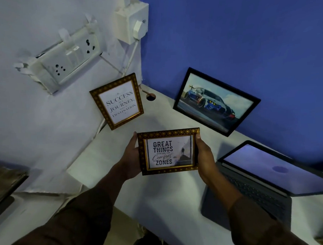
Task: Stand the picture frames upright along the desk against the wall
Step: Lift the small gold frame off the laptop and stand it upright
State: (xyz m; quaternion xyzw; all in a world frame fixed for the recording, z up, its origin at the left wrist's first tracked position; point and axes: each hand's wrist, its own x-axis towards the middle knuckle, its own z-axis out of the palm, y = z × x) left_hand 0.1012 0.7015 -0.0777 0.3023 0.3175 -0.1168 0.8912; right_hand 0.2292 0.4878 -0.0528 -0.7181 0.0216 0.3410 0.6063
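I hold a gold-brown "Great Things" frame point(168, 152) above the white desk point(160, 200), picture facing me. My left hand point(131, 160) grips its left edge and my right hand point(204, 157) grips its right edge. A matching gold-brown "Success" frame point(117, 101) stands upright, leaning on the pale wall at the desk's far left corner. A black-framed car picture point(216, 101) leans against the blue wall to the right of that corner.
An open laptop point(266, 175) sits on the desk at the right, close to my right forearm. A cable hole point(150, 97) lies in the desk corner. A socket panel point(65, 60) and a plug box point(132, 21) with cables are on the pale wall.
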